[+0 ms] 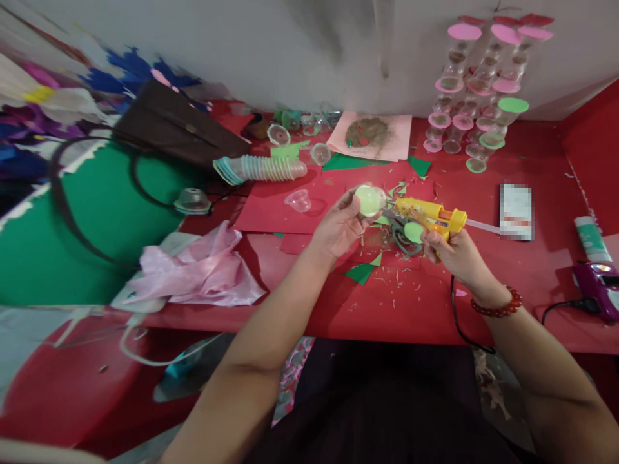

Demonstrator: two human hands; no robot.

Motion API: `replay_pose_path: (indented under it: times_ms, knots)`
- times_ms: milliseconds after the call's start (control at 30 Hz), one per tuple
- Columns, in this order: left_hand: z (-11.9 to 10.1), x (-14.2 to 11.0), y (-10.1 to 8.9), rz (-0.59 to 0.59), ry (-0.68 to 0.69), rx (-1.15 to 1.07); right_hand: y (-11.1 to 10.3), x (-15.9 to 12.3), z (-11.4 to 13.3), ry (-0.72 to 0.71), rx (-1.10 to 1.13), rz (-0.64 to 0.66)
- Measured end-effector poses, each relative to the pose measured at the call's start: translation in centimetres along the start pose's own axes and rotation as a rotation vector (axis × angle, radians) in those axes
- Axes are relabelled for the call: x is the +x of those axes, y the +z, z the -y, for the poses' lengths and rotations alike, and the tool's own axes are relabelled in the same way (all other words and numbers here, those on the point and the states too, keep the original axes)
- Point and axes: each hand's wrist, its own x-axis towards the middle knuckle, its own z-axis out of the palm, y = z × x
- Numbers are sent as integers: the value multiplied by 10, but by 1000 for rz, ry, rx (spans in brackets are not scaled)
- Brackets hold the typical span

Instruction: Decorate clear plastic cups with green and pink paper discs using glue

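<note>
My left hand (341, 225) holds a small clear plastic cup (370, 200) whose end facing me shows a round pale green disc. My right hand (452, 251) is wrapped round a yellow hot glue gun (425, 211), its nozzle pointing left close to the cup. A pale glue stick (482, 226) sticks out of the gun's rear, and a small orange light glows on its body. Beneath the gun lie dark-handled scissors (403, 237) and a loose light green paper disc (413, 232). Whether the nozzle touches the cup I cannot tell.
Stacked clear cups (261, 169) and a single cup (298, 201) lie at left. Behind is pink paper with brown grains (370, 132). Joined-cup pieces (464, 84) stand back right. A phone (515, 211), pink cloth (198, 270), brown bag (178, 125) and paper scraps surround the work.
</note>
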Motion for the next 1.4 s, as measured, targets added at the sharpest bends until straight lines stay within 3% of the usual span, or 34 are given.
replay_pose_path:
  times_ms: [700,1233,1400]
  knots:
    - [5,0,0,-3,22,57,6,-1,9,-28,97,14]
    - [2,-1,1,0,10,24,5,-1,10,-25,41,-2]
    - [-2,1,1,3,29,-10,4,0,2,17,-78,-52]
